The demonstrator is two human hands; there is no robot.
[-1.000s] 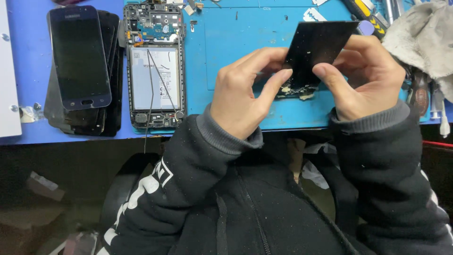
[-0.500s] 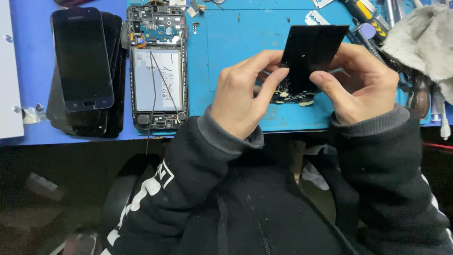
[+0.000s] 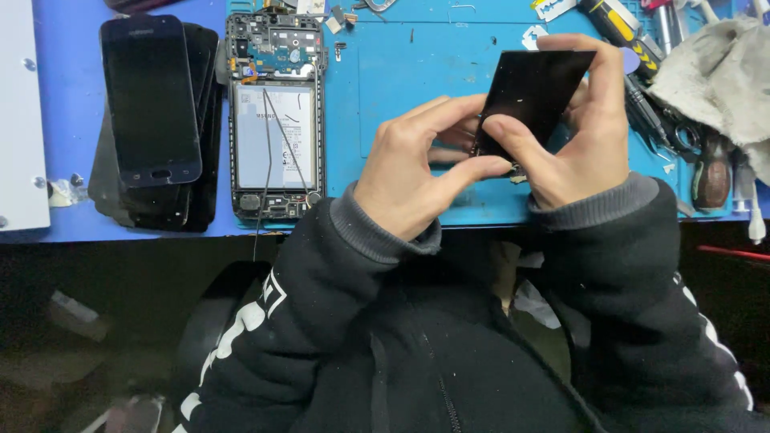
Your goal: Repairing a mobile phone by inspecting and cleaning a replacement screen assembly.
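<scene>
Both hands meet over the blue mat (image 3: 417, 72) and pinch one black panel (image 3: 533, 92) between them, a thin dark sheet held tilted above the mat. The right hand (image 3: 581, 140) closes its grip on the panel's right edge: the fingers curl over the top corner and the thumb presses against the face near the lower left. The left hand (image 3: 417, 164) holds the panel's lower left end, thumb and forefinger pressed together around it; a small bit of metal hangs below that end, too small to tell more.

To the left of the grip lies one opened phone (image 3: 275, 120) face down on the mat, its back off, with a circuit board at the top and a pale battery below. Further left sits a stack of dark phone screens (image 3: 156, 120) on the blue tabletop (image 3: 64, 48); one lies on top and several more edges show beneath, the exact number hidden. At the far left stands a white board (image 3: 20, 120).

To the right of the grip are a crumpled grey rag (image 3: 714, 72) and a clutter of hand tools (image 3: 642, 40), including a yellow-and-black handle. No tray or box shows anywhere.

Since half a second ago the panel has risen and turned more upright, and the hands have drawn closer together around it.
</scene>
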